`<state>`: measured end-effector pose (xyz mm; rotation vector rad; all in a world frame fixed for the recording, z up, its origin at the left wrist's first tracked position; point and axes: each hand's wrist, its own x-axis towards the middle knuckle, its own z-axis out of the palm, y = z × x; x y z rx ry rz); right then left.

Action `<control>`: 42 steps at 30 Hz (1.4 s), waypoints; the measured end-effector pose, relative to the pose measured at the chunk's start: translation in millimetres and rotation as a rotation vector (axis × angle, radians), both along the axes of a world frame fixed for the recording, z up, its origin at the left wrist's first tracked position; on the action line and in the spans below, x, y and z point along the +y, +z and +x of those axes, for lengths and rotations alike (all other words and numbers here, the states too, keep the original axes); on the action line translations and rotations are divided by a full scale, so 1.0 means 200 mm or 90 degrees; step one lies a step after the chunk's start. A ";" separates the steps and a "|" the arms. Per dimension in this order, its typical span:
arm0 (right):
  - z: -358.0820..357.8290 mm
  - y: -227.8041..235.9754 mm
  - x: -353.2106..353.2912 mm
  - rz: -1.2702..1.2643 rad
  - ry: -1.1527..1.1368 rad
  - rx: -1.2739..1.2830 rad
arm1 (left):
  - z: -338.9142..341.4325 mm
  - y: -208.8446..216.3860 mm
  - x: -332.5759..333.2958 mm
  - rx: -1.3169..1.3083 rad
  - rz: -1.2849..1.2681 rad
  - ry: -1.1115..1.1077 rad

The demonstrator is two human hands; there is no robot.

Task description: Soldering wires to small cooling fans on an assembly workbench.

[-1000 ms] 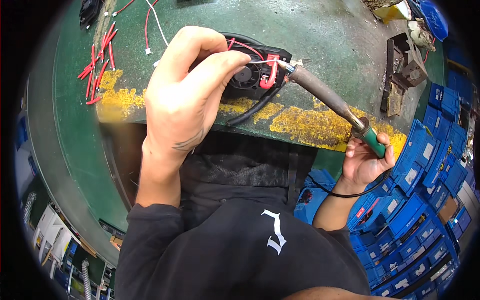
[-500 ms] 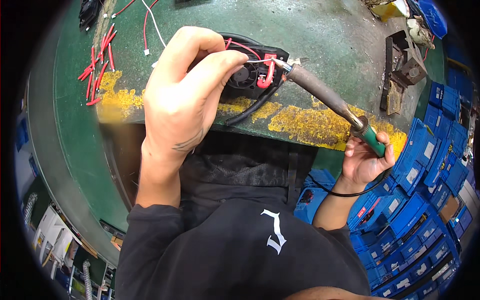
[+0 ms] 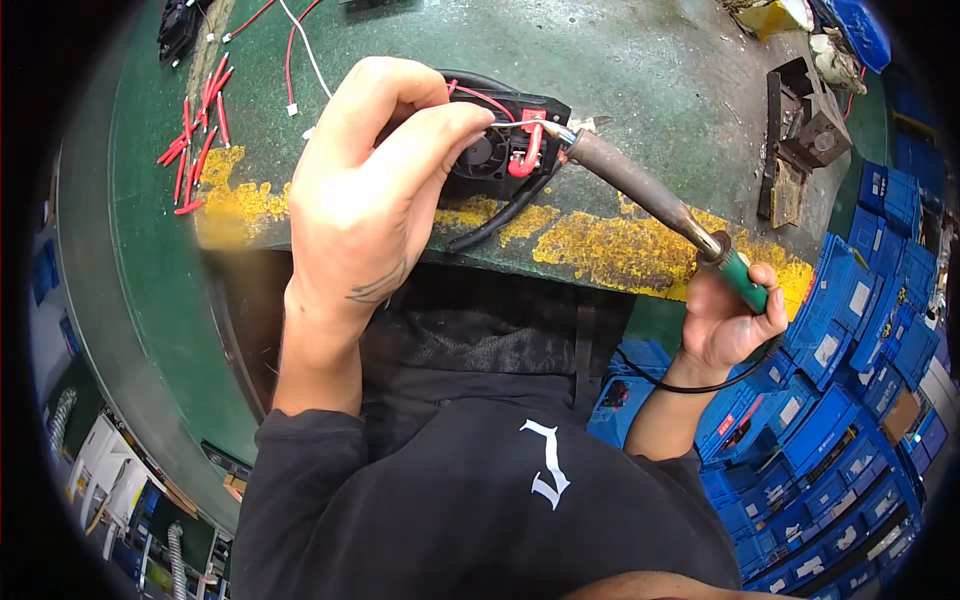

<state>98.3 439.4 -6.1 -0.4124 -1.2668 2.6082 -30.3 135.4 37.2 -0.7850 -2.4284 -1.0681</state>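
Left grip: thumb and forefinger of the left hand (image 3: 370,170) are pinched together on a thin silver wire (image 3: 513,124).
Right grip: fingers of the right hand (image 3: 725,325) are closed around the green handle of a soldering iron (image 3: 640,185) with a grey-brown sleeve and a bare metal tip.
Iron's axis: diagonal, handle at lower right, tip pointing up and left.
Silver wire's axis: nearly level, its free end directed rightward at the tip.
Iron's place: above the near edge of the bench, tip at a red patch on a black plastic fan unit (image 3: 483,155); whether tip, wire and patch touch cannot be told.
Fan unit: lies partly behind the left hand; a thick red wire loop (image 3: 531,155) bends down from the patch, and a black cable (image 3: 500,222) curves out below.
Bench: green workbench top (image 3: 660,90) with a flaking yellow stripe (image 3: 620,250) along the near edge.
Bench left: short red wires (image 3: 205,130) in a loose scatter.
Bench right: an angular, stained metal bracket (image 3: 815,135).
Lettering: a white angular mark (image 3: 547,465) on the person's black top (image 3: 440,500).
Labels: pale rectangles on stacked blue plastic bins (image 3: 850,300) at right, their print too small to read.
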 end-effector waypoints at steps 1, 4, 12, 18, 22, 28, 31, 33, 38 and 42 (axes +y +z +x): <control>0.00 0.00 0.00 0.005 -0.004 -0.001 | 0.00 0.00 0.00 -0.003 0.002 -0.001; 0.00 0.00 0.00 0.006 -0.007 -0.003 | 0.00 0.00 0.00 0.001 -0.002 -0.002; 0.01 0.00 0.00 -0.013 -0.008 0.007 | 0.00 0.00 0.00 0.006 -0.017 0.004; 0.00 0.00 0.00 -0.021 -0.009 0.012 | 0.00 0.01 0.00 0.000 -0.019 0.003; 0.00 0.00 -0.02 0.002 -0.004 0.006 | 0.00 0.01 0.00 -0.001 -0.017 0.003; 0.00 0.00 -0.02 0.013 -0.018 -0.003 | 0.00 0.00 0.01 0.001 -0.014 0.003; 0.00 0.00 -0.01 0.011 -0.018 -0.004 | 0.00 0.00 0.01 -0.006 -0.009 0.006; 0.00 0.00 -0.01 0.008 -0.017 -0.004 | 0.00 0.01 0.02 -0.015 -0.003 0.002; 0.01 0.00 -0.01 0.008 -0.021 -0.002 | 0.00 0.00 0.02 -0.024 0.010 -0.003; 0.00 0.00 -0.01 0.012 -0.015 -0.002 | -0.01 0.01 0.02 -0.011 -0.007 -0.007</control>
